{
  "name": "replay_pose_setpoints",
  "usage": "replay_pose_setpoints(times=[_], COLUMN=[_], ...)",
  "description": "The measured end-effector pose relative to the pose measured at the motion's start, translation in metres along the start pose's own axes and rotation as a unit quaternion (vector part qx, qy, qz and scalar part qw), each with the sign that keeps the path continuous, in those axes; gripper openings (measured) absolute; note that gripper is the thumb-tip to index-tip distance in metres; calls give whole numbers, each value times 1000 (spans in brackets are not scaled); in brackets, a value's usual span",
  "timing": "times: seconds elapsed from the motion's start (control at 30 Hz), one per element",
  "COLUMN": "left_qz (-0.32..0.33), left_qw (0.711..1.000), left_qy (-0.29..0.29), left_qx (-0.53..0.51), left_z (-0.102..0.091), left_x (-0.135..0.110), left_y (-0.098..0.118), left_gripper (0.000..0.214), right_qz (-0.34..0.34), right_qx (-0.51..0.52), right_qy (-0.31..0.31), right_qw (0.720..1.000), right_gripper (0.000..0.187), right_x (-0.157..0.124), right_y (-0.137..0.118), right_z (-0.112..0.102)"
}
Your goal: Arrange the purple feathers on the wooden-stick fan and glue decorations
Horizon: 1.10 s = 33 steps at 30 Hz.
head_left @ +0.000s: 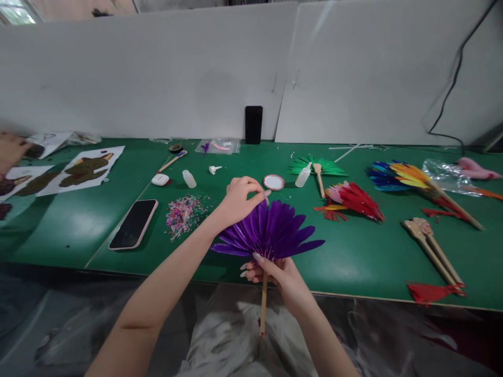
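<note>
A purple feather fan [271, 230] on a thin wooden stick [263, 309] is held over the near edge of the green table [353, 256]. My right hand [281, 275] grips the stick just under the feathers, fingers closed round it. My left hand [239, 201] is above the fan's upper left feathers, its fingertips pinched together at the feather tips. What the pinch holds is too small to make out.
A phone [133, 224] and a pile of coloured scraps [184, 212] lie left. A small round lid [274, 182], glue bottles [303, 175], green [318, 166], red [353, 200] and multicoloured feather fans [404, 177] and wooden sticks [430, 250] lie right. Another person's hand [11, 149] shows far left.
</note>
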<state>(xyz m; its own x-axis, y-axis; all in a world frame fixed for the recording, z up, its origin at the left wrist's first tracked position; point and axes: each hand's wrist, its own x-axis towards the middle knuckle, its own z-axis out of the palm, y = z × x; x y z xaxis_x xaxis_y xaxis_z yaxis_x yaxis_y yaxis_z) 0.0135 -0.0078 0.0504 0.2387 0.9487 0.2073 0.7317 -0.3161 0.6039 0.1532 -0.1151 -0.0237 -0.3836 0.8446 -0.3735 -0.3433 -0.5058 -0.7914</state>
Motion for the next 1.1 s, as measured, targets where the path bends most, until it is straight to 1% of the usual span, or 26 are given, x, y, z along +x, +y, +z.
replay_pose_setpoints(times=[0.07,0.17,0.33,0.43,0.6,0.7,0.8,0.93,1.0,1.1], left_qz=[6,27,45,46,69,78,77,70,69,59], left_qw=[1000,999,998,998,995,993,993,993,993,993], left_qy=[17,30,10,25,57,63,55,46,44,60], left_qx=[10,23,31,36,45,57,70,84,84,80], left_z=[0,3,10,12,11,12,16,20,20,17], left_x=[-1,-3,-4,-4,-4,-4,-3,-3,-2,-3], left_y=[-1,-2,-1,1,3,3,0,0,1,2], left_gripper=[27,23,14,15,16,16,14,17,14,12], right_qz=[-2,0,2,7,14,15,12,11,12,10], right_qx=[2,-1,-4,-7,-3,9,17,21,18,15], right_qy=[6,7,6,3,-10,-11,-6,-5,-4,-7], right_qw=[1000,1000,1000,1000,1000,1000,1000,1000,1000,1000], right_gripper=[38,37,37,40,42,41,40,38,38,39], right_x=[0,0,0,0,-1,0,1,1,1,1], right_y=[0,-1,-1,-1,-1,-1,0,0,0,0], right_z=[-1,-1,-1,-1,-4,-4,-4,-3,-4,-4])
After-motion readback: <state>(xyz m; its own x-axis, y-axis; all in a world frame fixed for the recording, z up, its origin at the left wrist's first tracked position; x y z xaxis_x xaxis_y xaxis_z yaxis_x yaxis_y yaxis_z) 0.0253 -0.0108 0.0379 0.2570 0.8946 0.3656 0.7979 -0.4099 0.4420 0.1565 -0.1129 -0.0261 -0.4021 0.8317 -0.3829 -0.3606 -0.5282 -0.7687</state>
